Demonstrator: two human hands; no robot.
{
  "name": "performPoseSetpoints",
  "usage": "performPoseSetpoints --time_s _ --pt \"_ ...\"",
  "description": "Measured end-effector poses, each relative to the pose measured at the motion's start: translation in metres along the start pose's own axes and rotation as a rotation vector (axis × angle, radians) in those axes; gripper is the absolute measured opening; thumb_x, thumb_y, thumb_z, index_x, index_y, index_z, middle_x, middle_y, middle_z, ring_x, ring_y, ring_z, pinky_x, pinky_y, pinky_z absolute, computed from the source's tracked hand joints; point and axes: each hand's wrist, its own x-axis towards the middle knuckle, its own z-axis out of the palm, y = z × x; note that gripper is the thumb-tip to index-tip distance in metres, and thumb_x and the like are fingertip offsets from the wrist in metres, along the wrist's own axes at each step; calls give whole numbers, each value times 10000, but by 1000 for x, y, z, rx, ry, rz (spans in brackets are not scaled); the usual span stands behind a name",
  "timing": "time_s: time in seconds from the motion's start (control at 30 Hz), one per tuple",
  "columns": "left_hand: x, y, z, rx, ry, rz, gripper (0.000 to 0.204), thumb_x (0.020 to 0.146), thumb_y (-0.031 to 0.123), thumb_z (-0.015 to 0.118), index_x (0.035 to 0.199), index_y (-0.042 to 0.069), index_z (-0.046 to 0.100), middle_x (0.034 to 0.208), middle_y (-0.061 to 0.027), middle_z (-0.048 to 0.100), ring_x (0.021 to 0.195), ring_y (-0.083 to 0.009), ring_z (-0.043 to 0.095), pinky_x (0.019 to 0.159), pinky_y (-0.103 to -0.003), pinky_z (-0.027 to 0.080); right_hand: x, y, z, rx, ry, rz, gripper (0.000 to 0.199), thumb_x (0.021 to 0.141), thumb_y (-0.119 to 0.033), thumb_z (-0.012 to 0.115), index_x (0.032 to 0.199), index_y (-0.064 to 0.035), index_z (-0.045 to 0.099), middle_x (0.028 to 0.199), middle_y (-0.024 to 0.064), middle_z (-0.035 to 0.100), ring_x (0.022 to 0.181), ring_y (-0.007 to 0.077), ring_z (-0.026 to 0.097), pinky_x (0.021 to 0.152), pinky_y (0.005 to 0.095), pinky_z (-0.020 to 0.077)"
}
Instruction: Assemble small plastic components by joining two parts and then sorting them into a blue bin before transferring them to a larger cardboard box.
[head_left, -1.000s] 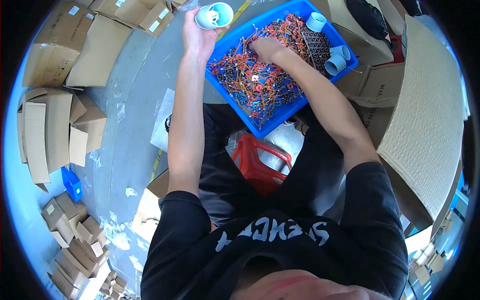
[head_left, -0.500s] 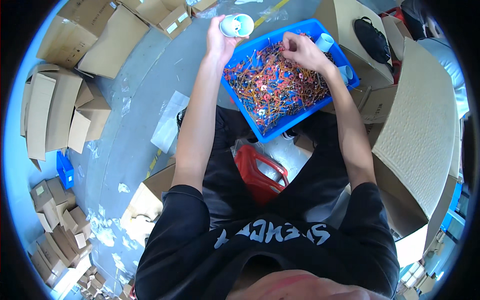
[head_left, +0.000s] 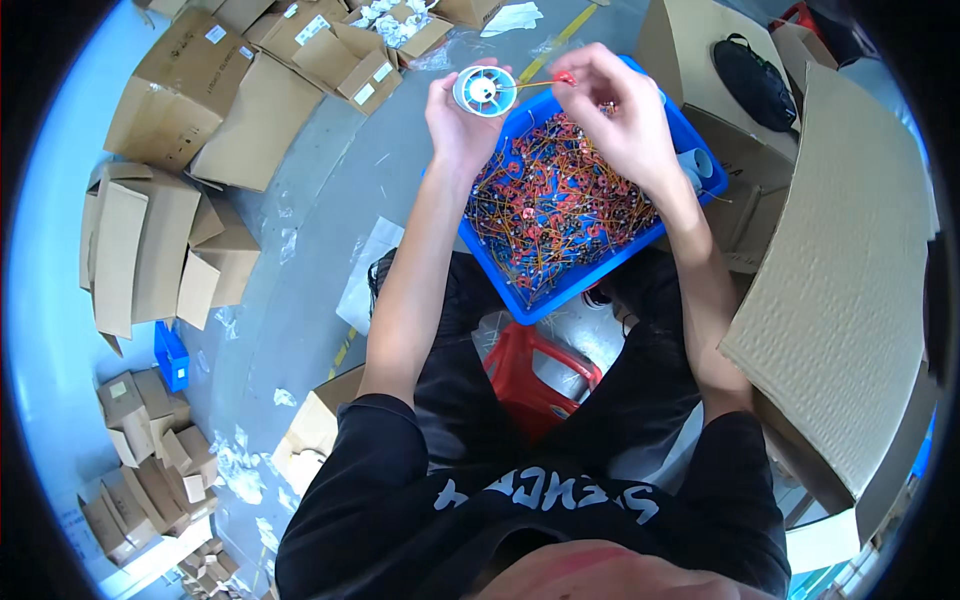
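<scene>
My left hand is wrapped round a pale-blue cylindrical housing, its round end with white spokes facing up. My right hand pinches a small red part with a thin orange-yellow wire, just right of the housing. The wire runs left from the red part to the middle of the housing; whether it is fixed there I cannot tell. Beneath my right hand, a blue bin holds a tangle of similar red parts with wires. Another pale-blue cylinder lies at the bin's right side.
A red plastic stool stands between my legs. Large open cardboard boxes rise close on my right, with a black bag on one. More cartons line the left, and plastic scraps litter the floor.
My right hand has lifted from the bin's contents with a red wired part and moved up beside the housing. My left hand has turned the housing's end more upward. The whole view has shifted slightly.
</scene>
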Motion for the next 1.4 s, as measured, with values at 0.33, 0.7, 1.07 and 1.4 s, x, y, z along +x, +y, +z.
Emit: performPoseSetpoints --time_s 0.33,0.7,1.07,1.4 --pt "-4 -3 -1 19 17 3 487 882 356 343 1119 -4 569 1074 -165 624 973 -259 585 856 -385 453 1 6 7 -75 -158 -41 113 862 -46 616 967 -21 581 698 20 572 589 61 514 547 209 426" --pt "-4 -2 -3 -5 26 55 418 957 426 433 1064 50 580 961 -77 612 937 -185 579 837 -343 455 0 5 25 -236 -51 -91 149 838 -66 634 978 -39 592 703 69 588 558 118 552 524 243 454" --pt "-4 -2 -3 -31 37 98 398 955 427 457 1102 74 564 955 -37 596 922 -156 574 847 -323 454 0 7 26 -324 22 -90 144 838 -69 628 972 -31 593 741 92 596 558 134 558 530 250 462" --pt "-6 -14 1 -51 -99 141 461 965 414 438 1217 33 495 1130 -88 587 1083 -205 537 961 -357 409 -3 11 35 -317 23 -53 163 826 -84 661 970 -31 608 708 98 608 521 135 543 506 258 455"
